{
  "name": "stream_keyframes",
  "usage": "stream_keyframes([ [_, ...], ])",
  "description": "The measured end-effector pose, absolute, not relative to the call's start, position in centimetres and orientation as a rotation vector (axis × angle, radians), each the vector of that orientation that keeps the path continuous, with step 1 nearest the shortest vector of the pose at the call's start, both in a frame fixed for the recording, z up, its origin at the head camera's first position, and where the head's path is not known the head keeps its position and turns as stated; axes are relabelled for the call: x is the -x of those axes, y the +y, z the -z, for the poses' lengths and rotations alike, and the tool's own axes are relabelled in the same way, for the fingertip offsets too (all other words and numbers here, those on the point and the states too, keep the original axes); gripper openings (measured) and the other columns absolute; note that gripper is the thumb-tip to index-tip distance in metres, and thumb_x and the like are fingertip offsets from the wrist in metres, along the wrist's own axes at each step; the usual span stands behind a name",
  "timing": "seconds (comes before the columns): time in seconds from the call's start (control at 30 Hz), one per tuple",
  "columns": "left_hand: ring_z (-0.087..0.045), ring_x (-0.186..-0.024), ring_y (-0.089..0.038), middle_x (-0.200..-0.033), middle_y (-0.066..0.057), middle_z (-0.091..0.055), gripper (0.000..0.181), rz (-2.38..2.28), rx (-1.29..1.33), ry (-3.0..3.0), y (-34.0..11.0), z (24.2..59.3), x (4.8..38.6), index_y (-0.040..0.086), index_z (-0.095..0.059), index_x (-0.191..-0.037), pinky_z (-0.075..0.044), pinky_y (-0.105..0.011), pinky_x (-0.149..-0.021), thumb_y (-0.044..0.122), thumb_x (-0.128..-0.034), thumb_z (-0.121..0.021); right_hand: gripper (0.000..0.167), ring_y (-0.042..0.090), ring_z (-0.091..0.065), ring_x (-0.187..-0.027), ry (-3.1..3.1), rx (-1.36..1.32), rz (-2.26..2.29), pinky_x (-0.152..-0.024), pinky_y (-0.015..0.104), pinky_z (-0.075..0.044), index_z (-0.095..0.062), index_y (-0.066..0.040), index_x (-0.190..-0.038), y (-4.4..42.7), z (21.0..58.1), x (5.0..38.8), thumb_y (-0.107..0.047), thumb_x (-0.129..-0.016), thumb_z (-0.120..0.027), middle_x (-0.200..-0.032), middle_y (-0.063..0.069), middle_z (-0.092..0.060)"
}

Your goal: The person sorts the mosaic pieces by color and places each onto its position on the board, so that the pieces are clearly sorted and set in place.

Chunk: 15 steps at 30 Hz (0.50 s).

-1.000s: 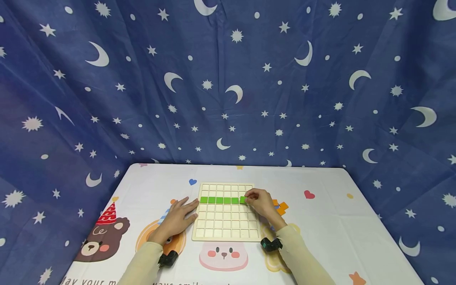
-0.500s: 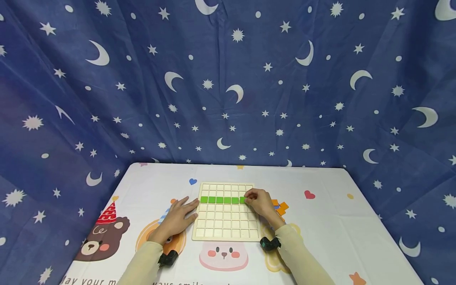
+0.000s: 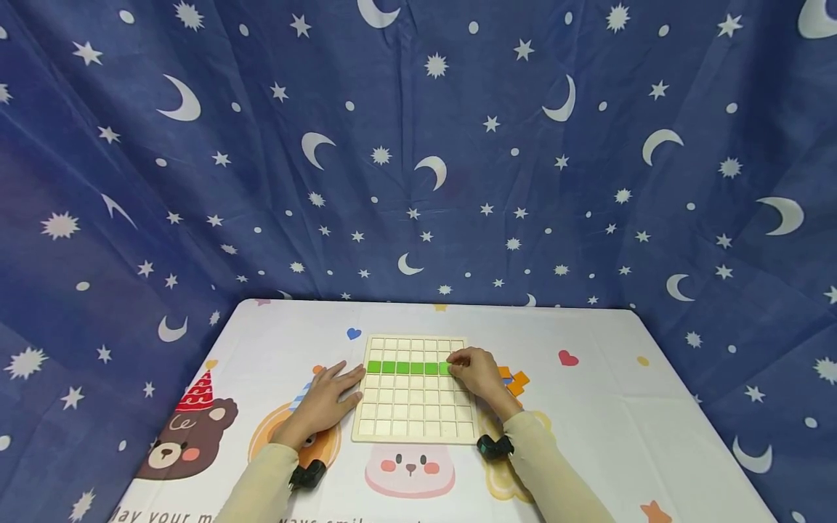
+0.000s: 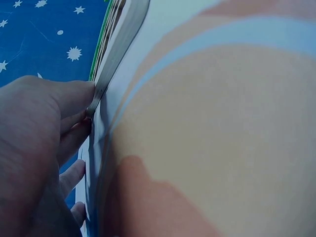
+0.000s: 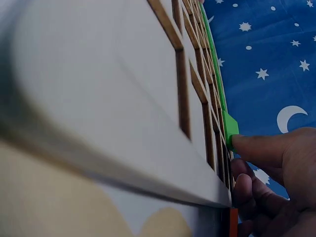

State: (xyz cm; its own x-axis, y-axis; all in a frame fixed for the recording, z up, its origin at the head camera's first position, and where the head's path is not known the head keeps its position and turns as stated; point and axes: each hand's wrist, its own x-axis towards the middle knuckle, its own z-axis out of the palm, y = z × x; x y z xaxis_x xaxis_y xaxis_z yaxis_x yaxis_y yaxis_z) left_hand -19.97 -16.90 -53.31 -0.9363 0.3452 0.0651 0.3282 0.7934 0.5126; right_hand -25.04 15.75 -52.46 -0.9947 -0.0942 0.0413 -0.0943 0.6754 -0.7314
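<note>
Free room lies above the near rows of the board [image 3: 418, 411]; the left hand [image 3: 325, 402] blocks part of its left edge, the right hand [image 3: 479, 373] its far-right part, orange tiles [image 3: 521, 378] just beyond

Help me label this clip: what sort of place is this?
Probably a staged play or recording corner: a starry curtain hangs behind a table with cartoon prints, where a gridded board lies.

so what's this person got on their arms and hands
The left sleeve and right sleeve are plain pale cream. There's a small black left wrist device and black right wrist device. The left hand and right hand are ungloved.
</note>
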Motion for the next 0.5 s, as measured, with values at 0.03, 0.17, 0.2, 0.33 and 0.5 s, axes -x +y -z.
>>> stream_keyframes([
  [0.03, -0.026, -0.149, -0.039, -0.154, -0.004, -0.045, 0.050, -0.832, -0.554, 2.943, -16.9, 53.3, 20.0, 0.012, -0.049, -0.146, -0.010, -0.065, -0.120, 0.028, -0.0988, -0.058, 0.008, 0.013, -0.054, -0.074, -2.878, -0.160, -1.243, -0.066, 0.027, -0.047, -0.077, -0.017, -0.094, 15.7, 52.5, 25.0, -0.014, -0.088, -0.073, -0.089, -0.001, -0.068],
  [0.17, -0.026, -0.149, -0.039, -0.154, -0.004, -0.045, 0.050, -0.837, -0.550, 2.942, -16.9, 53.2, 19.9, 0.012, -0.049, -0.146, -0.010, -0.065, -0.120, 0.028, -0.0986, -0.059, 0.008, 0.013, -0.052, -0.071, -2.868, -0.167, -1.247, -0.063, 0.027, -0.045, -0.075, -0.017, -0.094, 15.8, 52.8, 25.1, -0.013, -0.088, -0.074, -0.086, -0.002, -0.067],
  [0.2, -0.026, -0.149, -0.039, -0.154, -0.004, -0.045, 0.050, -0.838, -0.548, 2.942, -16.9, 53.2, 19.9, 0.013, -0.049, -0.145, -0.010, -0.065, -0.120, 0.028, -0.0986, -0.059, 0.008, 0.013, -0.051, -0.070, -2.858, -0.170, -1.258, -0.062, 0.027, -0.044, -0.075, -0.017, -0.094, 15.8, 52.8, 25.1, -0.013, -0.087, -0.074, -0.084, -0.002, -0.066],
  [0.33, -0.026, -0.149, -0.039, -0.154, -0.004, -0.045, 0.050, -0.839, -0.548, 2.946, -16.9, 53.2, 19.9, 0.012, -0.049, -0.145, -0.010, -0.065, -0.120, 0.027, -0.0985, -0.059, 0.009, 0.012, -0.053, -0.068, -2.801, -0.175, -1.307, -0.061, 0.025, -0.045, -0.074, -0.012, -0.096, 16.1, 52.6, 25.0, -0.011, -0.087, -0.074, -0.081, -0.001, -0.067],
  [0.5, -0.026, -0.149, -0.038, -0.154, -0.004, -0.045, 0.050, -0.828, -0.550, 2.945, -16.9, 53.3, 19.9, 0.013, -0.049, -0.145, -0.011, -0.065, -0.120, 0.028, -0.0986, -0.059, 0.013, 0.012, -0.058, -0.073, -2.760, -0.161, -1.348, -0.061, 0.025, -0.049, -0.074, -0.010, -0.100, 16.9, 51.4, 24.5, -0.012, -0.087, -0.074, -0.085, 0.000, -0.068],
])
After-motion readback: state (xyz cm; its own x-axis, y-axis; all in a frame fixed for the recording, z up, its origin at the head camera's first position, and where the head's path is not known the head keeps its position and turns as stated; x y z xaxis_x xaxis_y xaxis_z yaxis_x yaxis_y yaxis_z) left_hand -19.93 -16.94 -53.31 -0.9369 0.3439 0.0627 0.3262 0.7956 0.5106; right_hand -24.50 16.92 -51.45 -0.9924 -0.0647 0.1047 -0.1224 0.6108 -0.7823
